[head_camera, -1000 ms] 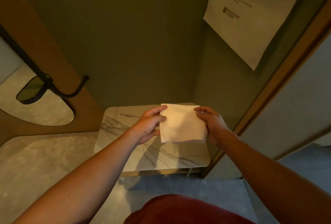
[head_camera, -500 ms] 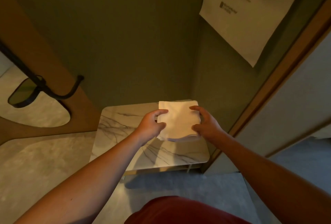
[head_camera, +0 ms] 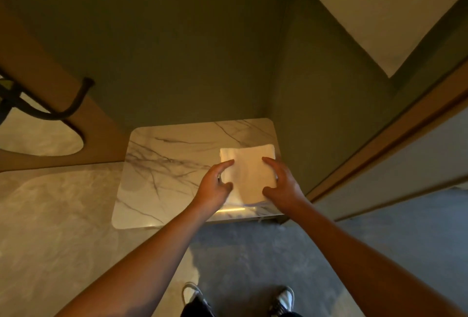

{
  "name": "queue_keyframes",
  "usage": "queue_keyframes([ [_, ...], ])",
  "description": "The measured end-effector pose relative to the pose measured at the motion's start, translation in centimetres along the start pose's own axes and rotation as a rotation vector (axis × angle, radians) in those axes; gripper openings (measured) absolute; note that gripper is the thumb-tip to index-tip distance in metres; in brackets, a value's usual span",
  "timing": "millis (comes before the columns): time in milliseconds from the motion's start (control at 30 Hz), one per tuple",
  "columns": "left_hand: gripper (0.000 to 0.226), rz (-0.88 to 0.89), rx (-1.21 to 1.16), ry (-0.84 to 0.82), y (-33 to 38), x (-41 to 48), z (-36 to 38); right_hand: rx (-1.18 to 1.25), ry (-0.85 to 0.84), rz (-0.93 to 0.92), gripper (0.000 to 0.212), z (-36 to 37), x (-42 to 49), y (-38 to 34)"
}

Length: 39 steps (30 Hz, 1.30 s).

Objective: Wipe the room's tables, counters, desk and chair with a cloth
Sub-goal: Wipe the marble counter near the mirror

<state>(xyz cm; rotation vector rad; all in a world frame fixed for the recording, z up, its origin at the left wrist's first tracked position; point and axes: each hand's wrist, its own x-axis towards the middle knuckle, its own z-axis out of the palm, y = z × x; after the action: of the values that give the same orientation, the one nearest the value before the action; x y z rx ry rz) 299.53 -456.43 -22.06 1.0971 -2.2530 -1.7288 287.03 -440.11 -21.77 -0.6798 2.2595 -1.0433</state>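
Green walls (head_camera: 190, 45) fill the corner beyond both hands. Small marble table (head_camera: 174, 164) sits under the hands, against the corner. Grey floor (head_camera: 253, 253) lies below the forearms, with two shoes (head_camera: 283, 299) at the near edge. Folded white cloth (head_camera: 249, 172) lies flat on the table's right part, between the hands. Left hand (head_camera: 214, 185) pinches the cloth's left edge with thumb and curled fingers; right hand (head_camera: 281, 182) grips its right edge likewise

Small marble-top table (head_camera: 162, 164) in corner, folded white cloth (head_camera: 249, 174) flat on its right side
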Motion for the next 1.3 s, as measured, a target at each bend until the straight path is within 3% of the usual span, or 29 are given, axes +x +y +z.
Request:
queue_keyframes([
  [567,0.053,0.069,0.028,0.037,-20.9,13.4,12.6,0.0,0.073,-0.01,0.076,11.7,10.8,22.3],
  [700,0.05,0.138,0.077,-0.004,-26.9,17.6,15.6,0.032,0.097,0.057,0.069,14.6,14.1,28.6],
  [900,0.052,0.286,0.266,-0.089,-34.5,23.1,19.3,0.027,0.103,0.017,0.068,17.4,17.6,36.7],
  [1067,0.055,0.386,0.371,-0.108,-36.8,26.5,20.1,0.035,0.186,-0.091,0.062,17.9,20.1,40.1],
  [1167,0.053,0.491,0.509,-0.068,-37.0,26.2,20.1,-0.129,0.167,-0.139,0.064,17.3,20.3,40.5],
  [1300,0.041,0.515,0.482,-0.062,-37.0,24.1,20.4,-0.306,0.091,-0.074,0.067,16.8,18.2,39.6],
])
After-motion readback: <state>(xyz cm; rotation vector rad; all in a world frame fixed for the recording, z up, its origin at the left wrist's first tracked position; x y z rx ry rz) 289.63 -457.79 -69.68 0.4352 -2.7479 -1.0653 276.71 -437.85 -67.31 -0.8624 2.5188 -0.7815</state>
